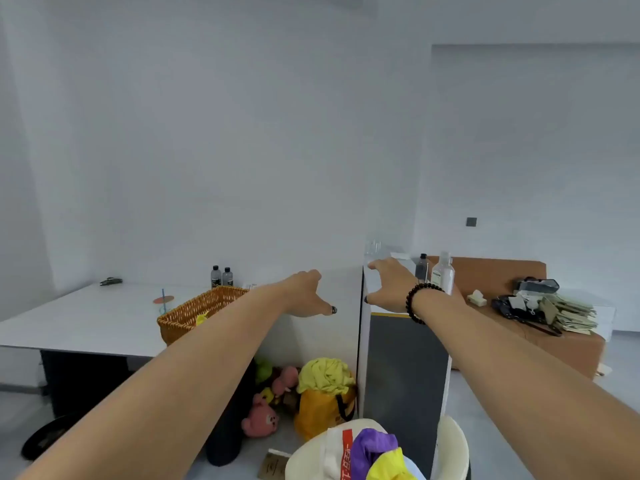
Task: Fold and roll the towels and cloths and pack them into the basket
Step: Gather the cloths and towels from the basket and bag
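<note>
On the worktop, 9 o'clock of frame centre: wicker basket [201, 311], upright, near the front right corner of the grey worktop [79, 317]; a scrap of yellow cloth [202, 318] shows inside it.
Cloths, floor at 6 o'clock: yellow cloth bundle [323, 375] heaped on top of an orange bag [320, 410]; purple and yellow cloths [377, 452] piled in a white bag [311, 459] at the bottom edge.
Left hand [306, 294]: arm stretched forward, raised at 3 o'clock of the basket, apart from it; fingers straight to relaxed, thumb spread down, holding nothing; a dark ring shows on the thumb.
Right hand [389, 282]: arm stretched forward toward the top of the tall cabinet [405, 358]; fingers spread and loose, gripping nothing; whether they touch the cabinet top cannot be told; bead bracelet [420, 301] on the wrist.
Worktop, further items: two dark bottles [221, 277] at 12 o'clock of the basket, by the wall; orange disc with a blue straw [163, 300] at 9 o'clock of the basket; small dark object [110, 281] at the far left.
Floor, 6 o'clock of the basket: pink plush toys [261, 419] and a green one, just beside the orange bag.
Cabinet top: clear bottle [443, 273] and dark bottle [421, 268], at 3 o'clock of the right hand.
Brown sofa [568, 351], 3 o'clock of the cabinet: stack of papers [571, 317], dark clutter.
</note>
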Demonstrator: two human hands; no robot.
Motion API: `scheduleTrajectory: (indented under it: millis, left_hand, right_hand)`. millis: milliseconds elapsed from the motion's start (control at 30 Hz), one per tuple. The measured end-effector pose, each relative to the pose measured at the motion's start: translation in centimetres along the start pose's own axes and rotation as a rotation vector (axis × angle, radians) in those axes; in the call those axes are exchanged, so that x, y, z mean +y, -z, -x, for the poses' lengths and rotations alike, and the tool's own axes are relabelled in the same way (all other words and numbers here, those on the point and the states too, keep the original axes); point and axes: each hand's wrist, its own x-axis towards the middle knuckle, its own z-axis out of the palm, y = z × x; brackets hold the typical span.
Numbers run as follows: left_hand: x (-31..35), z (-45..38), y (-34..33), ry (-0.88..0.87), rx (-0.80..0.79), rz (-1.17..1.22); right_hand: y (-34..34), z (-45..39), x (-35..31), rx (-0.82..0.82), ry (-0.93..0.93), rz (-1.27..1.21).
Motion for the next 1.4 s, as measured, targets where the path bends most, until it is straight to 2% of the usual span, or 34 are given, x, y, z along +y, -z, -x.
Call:
scheduleTrajectory:
  millis: [100,333,667,1067,1400]
  left_hand:
    - [-0.2,-0.9,-0.5,-0.002,0.000,0.021]
    - [-2.1,-4.2,-1.4,-0.024,0.012,0.141]
    - [-7.3,-11.7,-3.2,-0.068,0.001,0.139]
    - [-11.9,-19.6,-7.3,-0.079,-0.118,0.156]
    - [-11.0,-25.8,-14.0,-0.043,-0.248,0.216]
  right_hand:
    - [-0.2,-0.6,0.4,0.035,-0.010,-0.087]
    - [-2.4,-3.0,1.7,0.027,0.000,-0.123]
    - [-6.4,-10.3,3.8,0.051,-0.051,-0.150]
    - [-11.8,-16.9,7.3,0.052,-0.123,-0.179]
    - [-16.2,-19.7,15.0,-0.049,-0.208,-0.232]
